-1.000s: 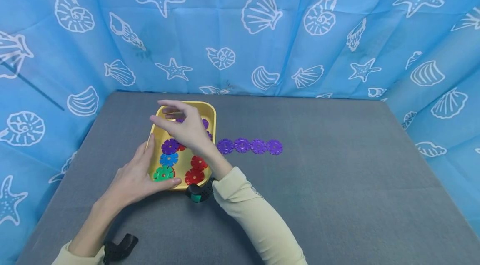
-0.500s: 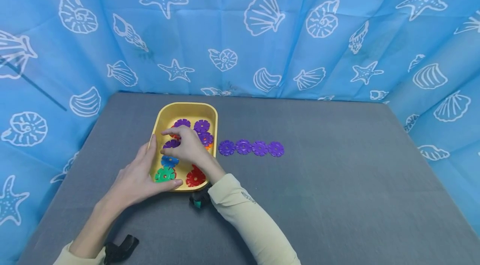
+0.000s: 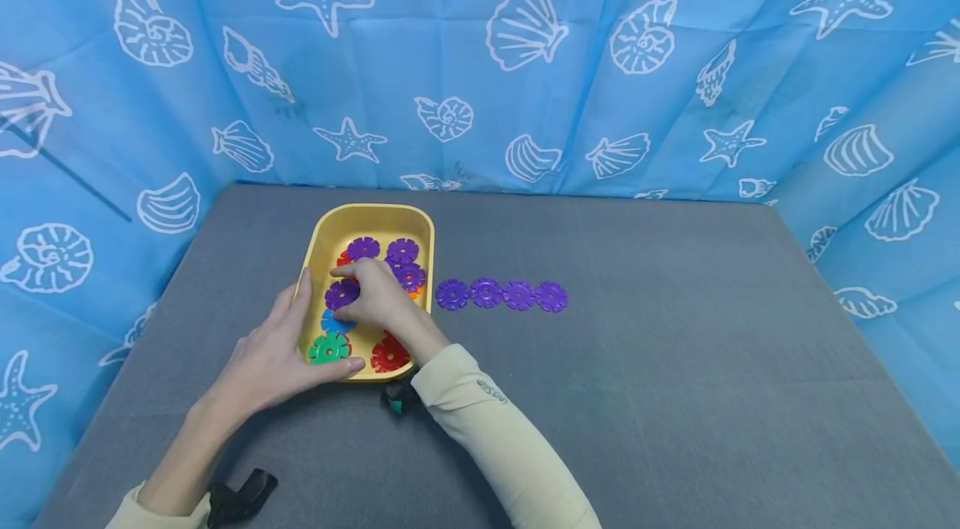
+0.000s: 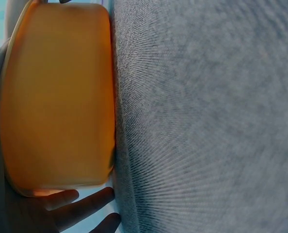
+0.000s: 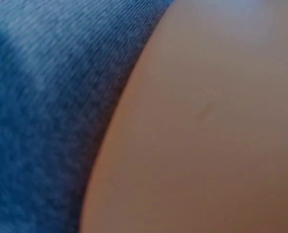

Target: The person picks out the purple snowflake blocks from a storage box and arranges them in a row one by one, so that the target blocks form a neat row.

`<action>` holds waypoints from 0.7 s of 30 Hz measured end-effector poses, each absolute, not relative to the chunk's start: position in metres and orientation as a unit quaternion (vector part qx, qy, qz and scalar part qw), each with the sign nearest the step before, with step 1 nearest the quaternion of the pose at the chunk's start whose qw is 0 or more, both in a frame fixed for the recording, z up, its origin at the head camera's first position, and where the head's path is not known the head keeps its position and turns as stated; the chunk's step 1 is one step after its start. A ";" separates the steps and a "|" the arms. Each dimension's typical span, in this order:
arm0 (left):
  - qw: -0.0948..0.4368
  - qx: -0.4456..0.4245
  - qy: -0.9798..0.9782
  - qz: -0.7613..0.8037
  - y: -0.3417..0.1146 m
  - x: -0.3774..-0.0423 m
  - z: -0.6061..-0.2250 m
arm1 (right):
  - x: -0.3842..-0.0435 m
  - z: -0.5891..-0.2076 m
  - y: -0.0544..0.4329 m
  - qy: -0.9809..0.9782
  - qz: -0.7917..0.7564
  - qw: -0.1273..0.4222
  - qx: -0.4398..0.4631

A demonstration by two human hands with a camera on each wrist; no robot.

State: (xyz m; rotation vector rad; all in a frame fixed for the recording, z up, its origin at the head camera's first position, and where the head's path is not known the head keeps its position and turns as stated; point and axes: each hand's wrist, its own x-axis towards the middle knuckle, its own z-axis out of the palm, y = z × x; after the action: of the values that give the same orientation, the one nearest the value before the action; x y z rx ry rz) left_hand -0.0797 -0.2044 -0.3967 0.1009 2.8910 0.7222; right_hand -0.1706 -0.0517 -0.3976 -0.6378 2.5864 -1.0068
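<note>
In the head view, my left hand [image 3: 266, 350] grips the yellow tray [image 3: 431, 242] at its near left corner, fingers along the outer left wall and thumb over the near rim. The left wrist view shows fingers below the tray's orange-lit wall [image 4: 59, 97]. My right hand [image 3: 386, 296] reaches into the tray, thumb and index finger apart around a purple snowflake disc [image 3: 341, 294]. Thumb tip overlaps a blue disc [image 3: 335, 323]. A green disc [image 3: 328, 348] and a red disc [image 3: 389, 355] lie nearer; more purple discs [image 3: 402, 251] lie beyond. Bare skin fills much of the right wrist view.
Right of the tray, a row of several purple discs [image 3: 502, 293] lies joined edge to edge on the grey tabletop [image 3: 675, 362]. A blue curtain [image 3: 480, 54] with white shells hangs behind. Black straps [image 3: 242, 498] sit at the wrists.
My right hand has come down from over the tray's far left part, nearer to me, with thumb and index finger now around the purple disc. The left hand stays on the tray.
</note>
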 end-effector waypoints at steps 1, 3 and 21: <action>0.080 0.034 0.967 0.242 -0.204 -0.080 -0.397 | -0.171 -0.398 -0.052 0.899 -0.346 0.146 -0.225; 0.080 0.034 0.967 0.242 -0.205 -0.080 -0.397 | -0.170 -0.398 -0.052 0.900 -0.340 0.150 -0.226; 0.082 0.039 0.966 0.241 -0.205 -0.080 -0.397 | -0.171 -0.399 -0.051 0.901 -0.258 0.182 -0.298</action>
State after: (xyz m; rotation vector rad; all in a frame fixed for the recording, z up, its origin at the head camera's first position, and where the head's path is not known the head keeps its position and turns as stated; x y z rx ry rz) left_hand -0.0797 -0.2050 -0.3970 0.1169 2.8871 0.7205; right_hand -0.1708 -0.0513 -0.3994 -0.8414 2.5415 -0.7292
